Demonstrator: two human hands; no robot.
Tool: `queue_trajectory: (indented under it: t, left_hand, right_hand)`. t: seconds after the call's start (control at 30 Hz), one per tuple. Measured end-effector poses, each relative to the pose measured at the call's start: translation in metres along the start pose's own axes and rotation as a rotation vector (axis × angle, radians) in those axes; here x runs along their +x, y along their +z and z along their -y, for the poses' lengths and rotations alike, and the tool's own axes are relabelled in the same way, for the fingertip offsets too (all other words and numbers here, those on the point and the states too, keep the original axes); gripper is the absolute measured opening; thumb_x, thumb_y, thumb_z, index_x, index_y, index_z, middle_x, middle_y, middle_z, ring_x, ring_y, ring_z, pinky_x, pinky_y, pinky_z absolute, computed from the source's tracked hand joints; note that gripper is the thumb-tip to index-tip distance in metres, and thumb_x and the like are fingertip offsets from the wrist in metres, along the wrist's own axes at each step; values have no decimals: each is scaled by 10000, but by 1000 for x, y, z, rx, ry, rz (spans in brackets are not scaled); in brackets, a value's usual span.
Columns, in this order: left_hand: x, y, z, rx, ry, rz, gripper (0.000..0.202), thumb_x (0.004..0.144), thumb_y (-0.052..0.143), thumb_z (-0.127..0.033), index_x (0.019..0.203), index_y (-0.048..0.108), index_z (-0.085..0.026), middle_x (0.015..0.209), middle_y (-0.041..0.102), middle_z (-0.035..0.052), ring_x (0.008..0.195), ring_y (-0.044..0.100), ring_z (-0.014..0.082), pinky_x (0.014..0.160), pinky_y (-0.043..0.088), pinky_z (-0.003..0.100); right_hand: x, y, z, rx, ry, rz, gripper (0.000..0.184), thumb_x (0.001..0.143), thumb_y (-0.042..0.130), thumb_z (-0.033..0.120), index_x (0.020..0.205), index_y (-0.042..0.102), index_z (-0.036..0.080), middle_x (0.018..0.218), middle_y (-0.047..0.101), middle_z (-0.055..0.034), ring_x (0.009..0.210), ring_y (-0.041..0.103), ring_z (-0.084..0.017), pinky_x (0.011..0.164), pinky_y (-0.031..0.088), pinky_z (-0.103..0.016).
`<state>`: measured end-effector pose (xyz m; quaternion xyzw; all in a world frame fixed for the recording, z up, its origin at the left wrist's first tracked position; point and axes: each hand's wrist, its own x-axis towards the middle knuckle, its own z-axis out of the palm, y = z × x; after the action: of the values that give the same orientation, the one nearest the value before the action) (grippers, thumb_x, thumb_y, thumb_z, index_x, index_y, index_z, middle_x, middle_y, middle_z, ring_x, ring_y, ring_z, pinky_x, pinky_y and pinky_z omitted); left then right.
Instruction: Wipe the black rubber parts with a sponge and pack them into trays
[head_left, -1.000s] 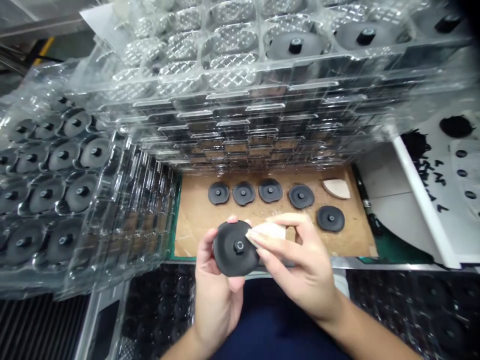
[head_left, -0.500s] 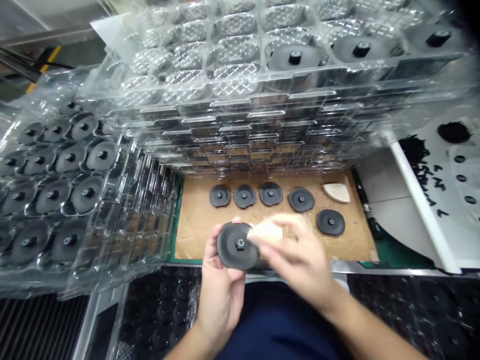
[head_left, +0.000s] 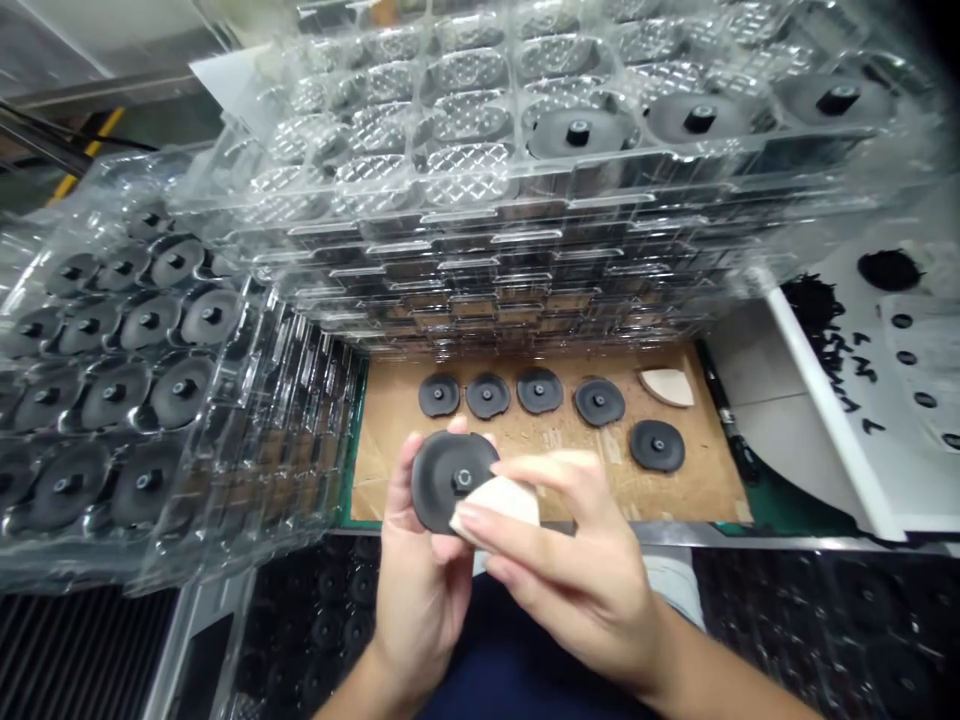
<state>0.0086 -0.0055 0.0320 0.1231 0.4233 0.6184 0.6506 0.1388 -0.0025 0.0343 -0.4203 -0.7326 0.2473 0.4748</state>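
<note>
My left hand (head_left: 420,580) grips a round black disc (head_left: 442,475) with a small hub in its middle, held upright in front of me. My right hand (head_left: 577,570) pinches a pale wedge-shaped pad (head_left: 499,500) and presses it against the lower right of the disc's face. Both hands are over the near edge of a brown cardboard sheet (head_left: 705,490). On that sheet lies a row of several black discs (head_left: 538,390), one more disc (head_left: 657,446) to the right, and a second pale wedge (head_left: 666,386).
A tall stack of clear plastic trays (head_left: 480,250) rises behind the cardboard, its top tray holding a few discs (head_left: 577,132). More trays full of discs (head_left: 112,390) stand at the left. A white bin (head_left: 885,380) with black scraps is at the right. Dark trays (head_left: 825,620) lie below.
The pad has slid from the disc's upper right down to its lower right. Both hands and the disc have shifted a little left and the view has tilted.
</note>
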Motion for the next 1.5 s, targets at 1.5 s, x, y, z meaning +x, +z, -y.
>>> queue_trajectory:
  t: [1.5]
  left_hand:
    - [-5,-13,5,37,-427,94,502,481,872,-233,959,726,-276,1018,734,6,937,662,152,828,504,190]
  right_hand:
    - [11,-39,15,153,353,503,221,858,496,59,960,635,198,860,657,26,761,598,-71,678,450,-157]
